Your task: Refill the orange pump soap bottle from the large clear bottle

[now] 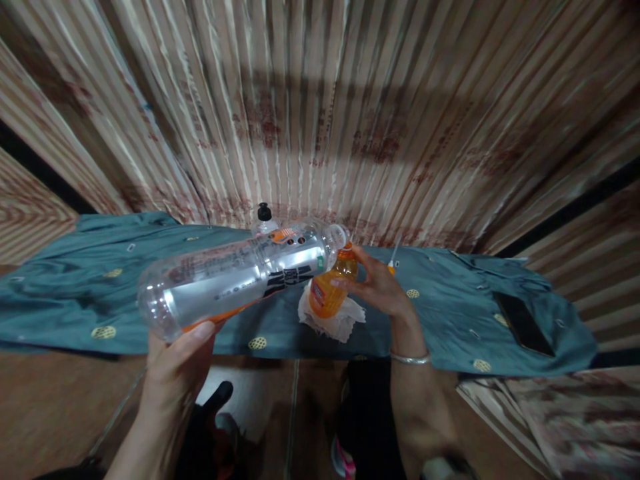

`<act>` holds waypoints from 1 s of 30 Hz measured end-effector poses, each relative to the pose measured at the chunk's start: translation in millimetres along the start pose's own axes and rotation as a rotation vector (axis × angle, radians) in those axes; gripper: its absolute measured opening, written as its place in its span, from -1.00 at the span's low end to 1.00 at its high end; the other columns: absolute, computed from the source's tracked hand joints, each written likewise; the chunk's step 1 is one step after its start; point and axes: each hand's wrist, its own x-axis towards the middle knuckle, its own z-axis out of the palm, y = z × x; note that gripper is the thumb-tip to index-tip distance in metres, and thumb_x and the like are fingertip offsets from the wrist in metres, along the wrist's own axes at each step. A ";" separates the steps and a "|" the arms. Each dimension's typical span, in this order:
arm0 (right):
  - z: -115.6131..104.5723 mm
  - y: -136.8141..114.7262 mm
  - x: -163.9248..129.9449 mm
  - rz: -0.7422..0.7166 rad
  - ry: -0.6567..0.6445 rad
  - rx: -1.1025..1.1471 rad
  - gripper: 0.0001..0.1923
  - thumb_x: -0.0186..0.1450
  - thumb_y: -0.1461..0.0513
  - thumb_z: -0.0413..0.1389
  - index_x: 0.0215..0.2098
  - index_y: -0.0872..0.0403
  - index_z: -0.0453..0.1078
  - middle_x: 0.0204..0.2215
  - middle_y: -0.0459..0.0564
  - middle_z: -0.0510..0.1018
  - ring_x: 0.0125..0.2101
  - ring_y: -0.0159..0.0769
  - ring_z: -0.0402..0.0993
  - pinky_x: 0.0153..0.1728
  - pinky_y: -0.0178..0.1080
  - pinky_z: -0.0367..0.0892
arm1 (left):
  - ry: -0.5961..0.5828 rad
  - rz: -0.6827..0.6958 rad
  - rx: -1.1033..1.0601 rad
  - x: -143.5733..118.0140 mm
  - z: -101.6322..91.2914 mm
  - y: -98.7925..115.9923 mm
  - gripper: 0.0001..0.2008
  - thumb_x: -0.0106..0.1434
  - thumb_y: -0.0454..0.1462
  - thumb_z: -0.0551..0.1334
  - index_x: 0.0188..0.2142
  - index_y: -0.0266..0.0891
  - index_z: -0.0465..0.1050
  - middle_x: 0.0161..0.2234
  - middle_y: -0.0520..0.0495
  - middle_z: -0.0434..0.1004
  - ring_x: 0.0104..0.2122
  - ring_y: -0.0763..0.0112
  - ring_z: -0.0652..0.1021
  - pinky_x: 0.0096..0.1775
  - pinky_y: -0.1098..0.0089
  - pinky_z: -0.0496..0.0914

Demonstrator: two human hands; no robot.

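My left hand [185, 350] is closed round the base end of a large clear plastic bottle [240, 273] with a silver label. This bottle lies tilted in the air, nearly level, its uncapped mouth to the right. An orange strip runs along its underside; whether liquid or label, I cannot tell. Just below that mouth is the top of a smaller bottle of orange drink [327, 293]. My right hand [375, 283] grips the smaller bottle near its neck from the right. It leans slightly, on crumpled white tissue [345, 323]. Whether the two mouths touch is unclear.
Behind the large bottle stands a bottle with a black cap [264, 213]. A thin white stick-like item with an orange end [393, 267] lies right of my hand. A dark phone [523, 323] rests on the green cloth [445, 320]. Striped curtains [320, 120] hang behind.
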 end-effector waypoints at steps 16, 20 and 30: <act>0.6 -6.1 1.1 -0.003 0.000 0.024 -0.30 0.25 -0.11 0.35 0.27 -0.08 0.38 0.13 0.06 0.64 0.13 0.04 0.56 0.18 0.09 0.41 | -0.043 0.003 0.044 5.1 -7.8 -2.4 -0.25 -0.09 -0.19 0.55 0.17 -0.12 0.58 -0.17 -0.18 0.76 -0.13 -0.08 0.72 0.02 -0.07 0.62; -0.1 -6.5 1.0 0.003 -0.004 0.016 -0.30 0.25 -0.09 0.36 0.27 -0.07 0.37 0.13 0.07 0.64 0.12 0.06 0.56 0.18 0.11 0.42 | -0.029 -0.012 0.045 3.4 -5.4 -1.9 -0.29 -0.08 -0.20 0.55 0.14 -0.09 0.60 -0.15 -0.15 0.76 -0.11 -0.05 0.72 0.02 -0.01 0.62; 0.5 -5.4 1.5 -0.018 -0.002 0.038 -0.28 0.25 -0.07 0.37 0.30 -0.07 0.37 0.17 0.08 0.61 0.17 0.09 0.53 0.22 0.12 0.39 | -0.034 0.005 0.011 5.3 -2.7 -1.1 -0.09 -0.11 -0.21 0.57 0.28 0.03 0.43 -0.01 -0.08 0.73 0.07 -0.01 0.66 0.21 0.04 0.49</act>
